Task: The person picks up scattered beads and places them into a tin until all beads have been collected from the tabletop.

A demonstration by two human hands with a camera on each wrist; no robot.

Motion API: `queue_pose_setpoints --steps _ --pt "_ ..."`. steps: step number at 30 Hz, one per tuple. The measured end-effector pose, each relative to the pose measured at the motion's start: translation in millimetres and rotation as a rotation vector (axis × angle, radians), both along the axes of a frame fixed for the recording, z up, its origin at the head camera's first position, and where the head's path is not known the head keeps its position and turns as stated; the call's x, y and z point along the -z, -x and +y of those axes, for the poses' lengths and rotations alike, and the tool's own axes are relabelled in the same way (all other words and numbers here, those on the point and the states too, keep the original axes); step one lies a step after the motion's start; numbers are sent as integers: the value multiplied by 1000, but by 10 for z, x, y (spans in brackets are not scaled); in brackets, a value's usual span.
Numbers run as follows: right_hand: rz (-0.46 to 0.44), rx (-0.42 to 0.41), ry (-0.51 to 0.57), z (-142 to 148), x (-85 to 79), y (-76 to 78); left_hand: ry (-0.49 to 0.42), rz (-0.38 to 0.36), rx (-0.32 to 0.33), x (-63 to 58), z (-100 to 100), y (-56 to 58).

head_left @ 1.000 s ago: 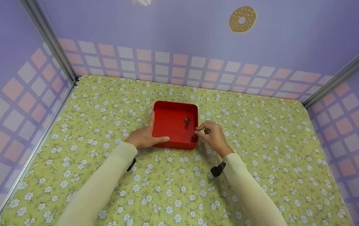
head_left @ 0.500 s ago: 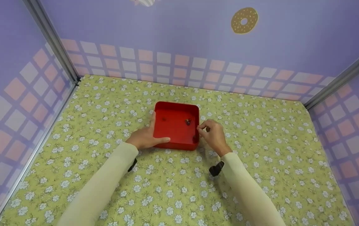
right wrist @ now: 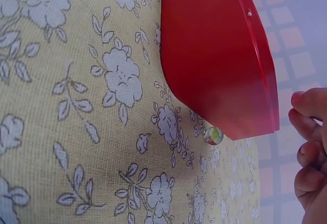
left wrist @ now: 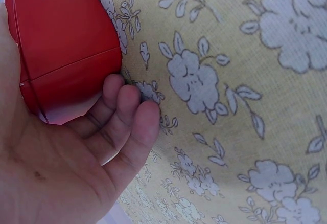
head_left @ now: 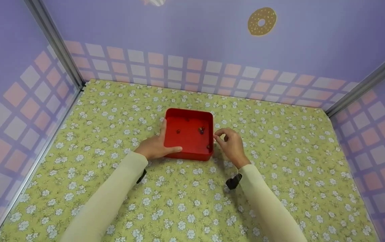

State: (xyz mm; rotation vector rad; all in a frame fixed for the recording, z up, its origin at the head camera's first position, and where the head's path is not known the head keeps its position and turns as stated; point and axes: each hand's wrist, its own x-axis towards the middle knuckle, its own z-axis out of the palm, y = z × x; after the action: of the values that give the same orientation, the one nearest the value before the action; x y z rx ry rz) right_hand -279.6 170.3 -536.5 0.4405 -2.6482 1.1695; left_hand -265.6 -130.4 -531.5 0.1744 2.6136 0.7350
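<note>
A square red box [head_left: 190, 156] stands in the middle of the table, and my left hand [head_left: 152, 147] grips its left side. The left thumb lies over the near rim, with the fingers outside along the wall. Inside are several small marbles, one [head_left: 178, 131] to the left, another [head_left: 188, 120] near the back, others toward the right. My right hand [head_left: 232, 145] is just outside the right wall, its fingers bent and thumb near index finger; whether it pinches anything is hidden. In the right wrist view, a clear glass marble [right wrist: 213, 135] lies on the cloth beside the box.
A yellow-green flowered cloth [head_left: 185, 201] covers the table. Lilac walls with pink and white squares close off the back [head_left: 209, 33] and both sides, with grey metal posts in the corners.
Two marbles now show in the left and back parts of the box, where none showed a second ago. My right hand has drawn slightly rightward from the right rim. The left hand stays put.
</note>
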Motion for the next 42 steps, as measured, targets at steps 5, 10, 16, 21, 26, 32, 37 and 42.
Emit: queue_pose_setpoints --steps 5,10,16,21,26,32,37,42 --pt "-17 -2 -5 9 15 -7 3 3 6 -3 -6 -5" --pt "-44 -2 -13 22 31 -11 -5 -3 10 -11 -11 -8" --pt "-99 12 -2 32 39 -10 -4 -9 3 -25 -7 -5" --pt "-100 5 -5 42 52 -9 -4 -6 -2 -26 0 3" --pt "-96 8 -16 47 72 -3 -5 -6 3 -28 -1 9" --pt "-119 20 -37 62 99 -2 -9 -11 0 -24 -3 12" --pt "-109 18 -50 76 137 -6 -8 -12 -10 -7 1 16" --pt "-96 13 -51 86 171 -16 0 -12 -3 9 4 23"
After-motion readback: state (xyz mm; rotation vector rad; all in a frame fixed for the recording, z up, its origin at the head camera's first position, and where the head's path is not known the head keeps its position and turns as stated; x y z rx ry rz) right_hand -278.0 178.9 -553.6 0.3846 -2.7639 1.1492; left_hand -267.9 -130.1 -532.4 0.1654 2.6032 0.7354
